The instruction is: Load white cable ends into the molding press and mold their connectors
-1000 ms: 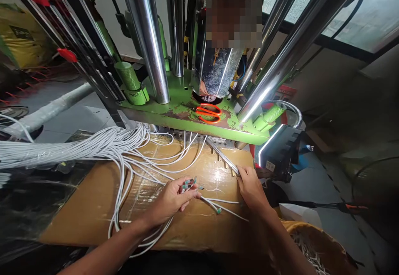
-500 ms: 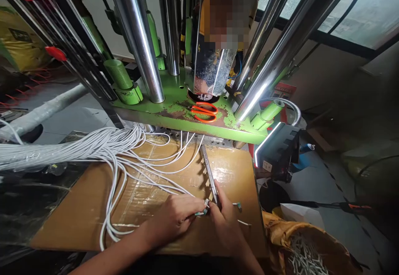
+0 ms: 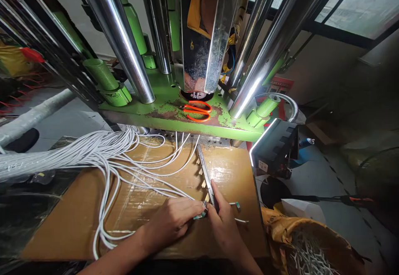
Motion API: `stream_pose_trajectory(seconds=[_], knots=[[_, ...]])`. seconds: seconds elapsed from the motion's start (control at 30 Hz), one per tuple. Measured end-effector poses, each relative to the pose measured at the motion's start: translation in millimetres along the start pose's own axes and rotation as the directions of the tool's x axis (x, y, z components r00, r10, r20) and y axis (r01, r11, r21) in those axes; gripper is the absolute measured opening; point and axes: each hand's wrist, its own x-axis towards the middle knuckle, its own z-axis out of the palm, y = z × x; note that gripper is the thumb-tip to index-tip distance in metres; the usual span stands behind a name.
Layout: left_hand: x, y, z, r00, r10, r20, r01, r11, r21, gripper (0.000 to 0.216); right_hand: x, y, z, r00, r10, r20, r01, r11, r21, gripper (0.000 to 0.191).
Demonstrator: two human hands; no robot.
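Observation:
My left hand (image 3: 177,217) pinches the end of a white cable (image 3: 183,194), where a small teal and white connector (image 3: 199,215) shows by the fingertips. Close beside it, my right hand (image 3: 222,221) is closed on the near end of a narrow metal bar (image 3: 204,167), with the index finger along its side. Small beige pieces (image 3: 203,183) stick out along the bar's left edge. The fingertips of both hands meet at the bar's near end and partly hide the connector. A second teal-tipped cable end (image 3: 237,205) lies right of my right hand.
A cardboard sheet (image 3: 77,217) lies under my hands, with a thick bundle of white cables (image 3: 62,154) at left. Orange-handled scissors (image 3: 198,111) rest on a green machine plate (image 3: 156,115) among steel columns (image 3: 118,38). A bag of white scraps (image 3: 277,229) stands right.
The view has shifted slightly, so the machine appears a little further left. Both hands stay together at the bar's near end, with only small finger movement.

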Motion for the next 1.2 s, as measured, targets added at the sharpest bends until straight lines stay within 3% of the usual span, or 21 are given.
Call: stream_pose_trajectory(seconds=[0.3, 0.83, 0.9, 0.97, 1.03, 1.1, 1.17, 1.2], knots=[[1, 2, 1, 0.997, 0.061, -0.053, -0.055, 0.994, 0.099, 0.049, 1, 0, 0, 1.0, -0.01, -0.001, 0.01, 1.0, -0.019, 0.063], [3, 1, 1, 0.996, 0.061, -0.058, -0.058, 0.997, 0.056, 0.048, 1, 2, 0, 1.0, -0.028, -0.007, 0.028, 0.999, -0.039, 0.063], [5, 2, 0, 0.997, 0.036, -0.063, -0.036, 0.999, 0.0, 0.046, 1, 3, 0, 0.999, -0.036, -0.01, 0.036, 0.997, -0.063, 0.063], [6, 2, 1, 0.994, -0.091, -0.057, 0.084, 0.99, -0.117, 0.036, 0, 2, 0, 0.999, -0.037, -0.002, 0.037, 0.997, -0.072, 0.066], [7, 1, 2, 0.936, -0.35, -0.034, 0.326, 0.9, -0.289, 0.023, -1, -1, 0, 1.0, 0.002, 0.019, -0.001, 0.999, -0.038, 0.073], [8, -1, 3, 0.797, -0.604, 0.009, 0.534, 0.697, -0.479, 0.025, -2, -4, 0, 0.998, 0.062, 0.033, -0.063, 0.998, 0.006, 0.081], [8, -4, 1, 0.679, -0.732, 0.054, 0.593, 0.503, -0.629, 0.034, -2, -6, -1, 0.995, 0.1, 0.026, -0.101, 0.994, 0.034, 0.081], [9, -5, -1, 0.65, -0.756, 0.073, 0.593, 0.445, -0.671, 0.036, -2, -7, -2, 0.994, 0.106, 0.019, -0.106, 0.993, 0.044, 0.08]])
